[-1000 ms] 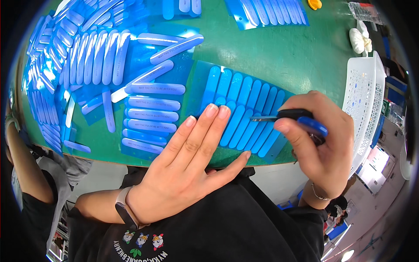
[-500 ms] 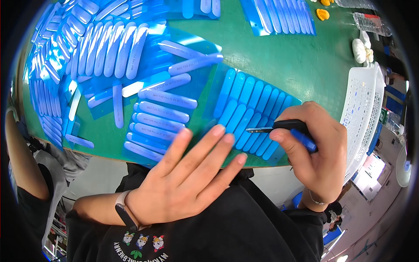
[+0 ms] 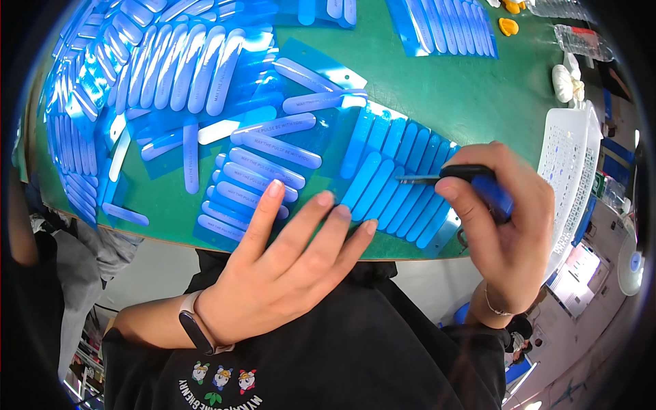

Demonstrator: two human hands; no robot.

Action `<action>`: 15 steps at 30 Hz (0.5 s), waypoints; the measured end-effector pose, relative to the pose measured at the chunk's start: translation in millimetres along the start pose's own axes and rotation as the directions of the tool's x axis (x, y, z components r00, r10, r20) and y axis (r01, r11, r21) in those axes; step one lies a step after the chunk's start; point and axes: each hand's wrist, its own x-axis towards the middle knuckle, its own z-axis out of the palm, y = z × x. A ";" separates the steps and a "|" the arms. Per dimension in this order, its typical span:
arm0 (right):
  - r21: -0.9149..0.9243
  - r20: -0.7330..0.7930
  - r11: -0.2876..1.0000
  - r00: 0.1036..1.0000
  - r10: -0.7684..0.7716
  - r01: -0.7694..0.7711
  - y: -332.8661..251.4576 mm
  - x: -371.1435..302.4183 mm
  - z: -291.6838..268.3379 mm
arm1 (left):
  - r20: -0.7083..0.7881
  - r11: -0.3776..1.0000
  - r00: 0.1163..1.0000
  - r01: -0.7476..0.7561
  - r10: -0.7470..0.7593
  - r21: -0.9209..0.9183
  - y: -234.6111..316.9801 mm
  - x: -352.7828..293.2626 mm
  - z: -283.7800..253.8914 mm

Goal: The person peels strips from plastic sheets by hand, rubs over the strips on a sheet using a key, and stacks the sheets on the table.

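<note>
My right hand [image 3: 506, 219] grips a slim tool [image 3: 471, 174] with a black and blue handle, its exact kind unclear. Its thin metal tip lies over a blue film sheet [image 3: 441, 236] bearing two rows of rounded blue strips [image 3: 383, 195]. With fingers spread, my left hand [image 3: 294, 253] reaches over the sheet's lower left corner and the pile beside it, holding nothing. That pile has several printed periwinkle strips [image 3: 273, 171] stacked crosswise on blue film. My left fingertips partly cover its lower end.
More blue strips and film [image 3: 178, 68] heap up on the left of the green table [image 3: 437, 89]. Another strip sheet [image 3: 444, 27] lies at the back. A white perforated basket [image 3: 564, 157] stands at the right edge, near plastic bottles [image 3: 581, 41] and a yellow piece [image 3: 508, 26].
My left hand has shifted slightly left and down. The tool and my right hand have moved a little up and right over the sheet. The view has shifted slightly.
</note>
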 end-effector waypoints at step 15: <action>0.036 0.084 0.990 0.987 -0.140 0.138 -3.2 5.8 5.5 | -0.057 0.987 0.997 -0.044 0.053 0.158 -3.4 -5.5 9.0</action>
